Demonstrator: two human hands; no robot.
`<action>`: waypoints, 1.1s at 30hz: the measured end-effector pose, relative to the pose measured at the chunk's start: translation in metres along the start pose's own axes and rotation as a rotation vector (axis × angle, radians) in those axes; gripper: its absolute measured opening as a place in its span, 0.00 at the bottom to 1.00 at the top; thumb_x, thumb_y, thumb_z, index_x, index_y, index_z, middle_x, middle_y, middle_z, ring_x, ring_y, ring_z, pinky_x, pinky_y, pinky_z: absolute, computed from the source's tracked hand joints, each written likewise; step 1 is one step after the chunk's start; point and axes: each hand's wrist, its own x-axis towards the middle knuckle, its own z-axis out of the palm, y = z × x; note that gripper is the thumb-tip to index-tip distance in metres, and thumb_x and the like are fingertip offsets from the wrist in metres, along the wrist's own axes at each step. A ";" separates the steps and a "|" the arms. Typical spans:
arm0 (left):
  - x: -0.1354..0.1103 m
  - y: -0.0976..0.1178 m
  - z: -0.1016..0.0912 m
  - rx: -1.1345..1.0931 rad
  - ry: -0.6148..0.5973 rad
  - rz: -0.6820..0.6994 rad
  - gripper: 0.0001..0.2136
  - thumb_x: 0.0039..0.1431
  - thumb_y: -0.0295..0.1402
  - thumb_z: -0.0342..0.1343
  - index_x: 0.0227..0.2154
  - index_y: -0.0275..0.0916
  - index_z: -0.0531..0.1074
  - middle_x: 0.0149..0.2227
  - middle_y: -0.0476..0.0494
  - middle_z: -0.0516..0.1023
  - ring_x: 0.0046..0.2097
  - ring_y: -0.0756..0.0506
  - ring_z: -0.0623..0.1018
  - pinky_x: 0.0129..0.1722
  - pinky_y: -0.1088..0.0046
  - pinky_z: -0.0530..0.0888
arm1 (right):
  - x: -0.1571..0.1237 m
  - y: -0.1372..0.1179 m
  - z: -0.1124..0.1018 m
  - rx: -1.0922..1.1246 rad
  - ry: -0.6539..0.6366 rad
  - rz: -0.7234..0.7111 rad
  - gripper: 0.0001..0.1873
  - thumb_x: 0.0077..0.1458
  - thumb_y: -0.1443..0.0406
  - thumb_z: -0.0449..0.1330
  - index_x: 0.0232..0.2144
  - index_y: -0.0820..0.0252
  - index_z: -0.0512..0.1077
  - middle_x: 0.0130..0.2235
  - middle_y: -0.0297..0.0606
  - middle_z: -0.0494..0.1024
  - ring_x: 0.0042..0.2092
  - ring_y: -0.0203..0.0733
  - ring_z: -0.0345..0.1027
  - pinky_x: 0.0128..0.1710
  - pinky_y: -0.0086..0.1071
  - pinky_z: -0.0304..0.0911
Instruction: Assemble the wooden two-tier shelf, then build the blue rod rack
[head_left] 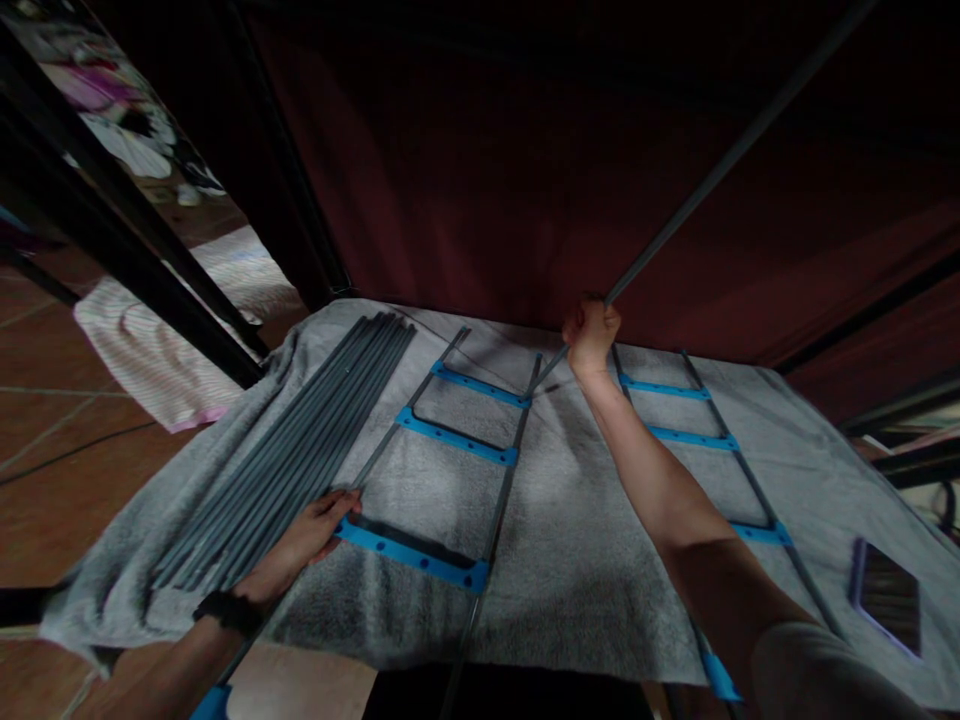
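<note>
The one view, from the person's head, faces forward and down, close above the left forearm (199, 650) and right forearm (660, 470), entering around seven-thirty and four-thirty; the ladder (457, 438) is near centre, red panel (525, 180) at twelve, floor (37, 430) at nine.

Two gray-and-blue ladder shapes (457, 437) (694, 438), two bare hands (319, 525) (591, 335), one pile of thin gray rods (292, 450), one raised gray rod (697, 198), one flat purple phone (889, 595).
</note>
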 end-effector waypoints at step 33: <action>-0.006 0.008 0.002 -0.043 0.025 -0.041 0.27 0.47 0.61 0.53 0.31 0.39 0.69 0.16 0.56 0.59 0.14 0.53 0.58 0.12 0.79 0.51 | 0.003 0.002 0.003 -0.033 -0.035 -0.016 0.29 0.55 0.46 0.58 0.19 0.52 0.47 0.17 0.23 0.45 0.16 0.29 0.39 0.13 0.28 0.37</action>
